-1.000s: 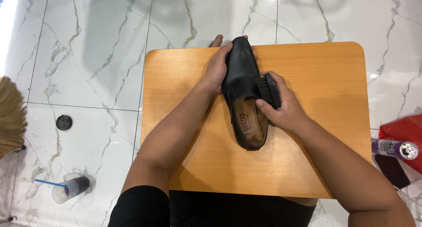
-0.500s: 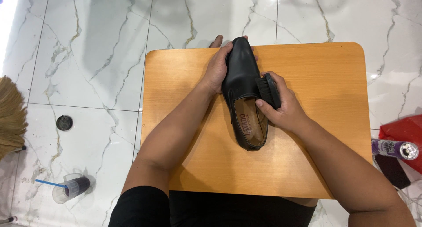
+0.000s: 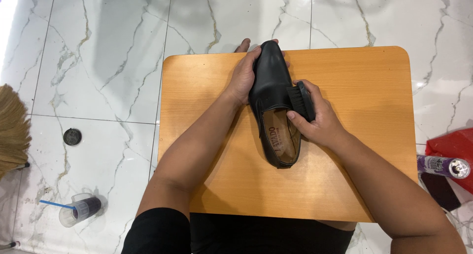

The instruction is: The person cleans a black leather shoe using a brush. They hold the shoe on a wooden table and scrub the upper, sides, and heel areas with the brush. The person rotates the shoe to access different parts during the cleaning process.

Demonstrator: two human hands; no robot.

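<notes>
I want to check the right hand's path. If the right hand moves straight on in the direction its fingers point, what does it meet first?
The right hand, holding a black brush, points up-left. The brush already seems pressed against the black loafer, so the shoe's side comes first, though depth is unclear.

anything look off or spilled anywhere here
One thing: a clear plastic cup with a blue straw lies tipped on its side on the marble floor, dark drink inside. No puddle shows. The black shoe rests flat on the wooden table.
</notes>
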